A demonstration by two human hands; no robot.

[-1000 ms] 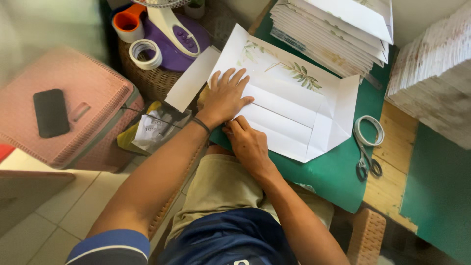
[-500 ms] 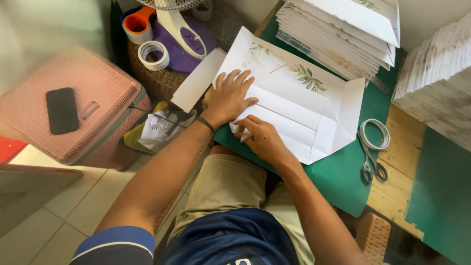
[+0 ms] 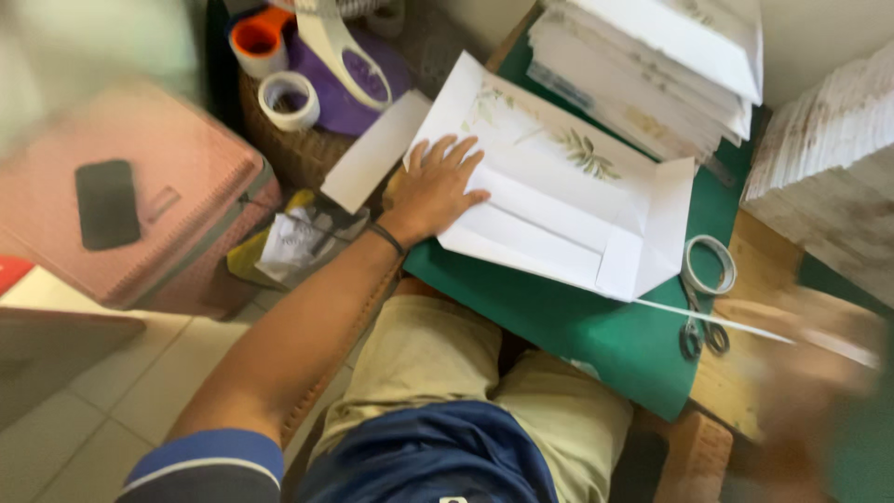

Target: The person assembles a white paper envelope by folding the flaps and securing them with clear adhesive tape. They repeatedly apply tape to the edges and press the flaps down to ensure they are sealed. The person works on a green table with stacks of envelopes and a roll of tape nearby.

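Fingers: spread flat and pressing, those of the left hand [image 3: 438, 191] lie open on the near-left part of the folded white sheet [image 3: 559, 210], grasping nothing; the flat palm seems meant to pin the paper so it cannot slide.
Right hand: right hand [image 3: 819, 373] is a blur at the lower right of the frame; whether its fingers are open or closed I cannot tell. A thin white strip [image 3: 726, 324] runs from the sheet's right corner toward it, and the strip looks pulled taut, though the grip itself is smeared.
Sheet: centre of the frame, on the green cutting mat [image 3: 577, 345], side flaps folded inward, a leaf print showing on its upper panel. It lies skewed to the mat's edge, probably to suit the person's reach.
Scissors: scissors [image 3: 703, 321] rest right of centre, partly on the mat's right edge, just beside the sheet's right corner, close for either hand.
Stacks: a pile of similar folded sheets [image 3: 652, 74] sits at the upper right, well clear of the working spot.
Tape rolls: white tape roll [image 3: 289, 101] and an orange one [image 3: 256, 42] sit at the upper left on a basket, apart from the mat.
Phone: dark phone [image 3: 107, 203] lies on a pink case at the left, out of the way.
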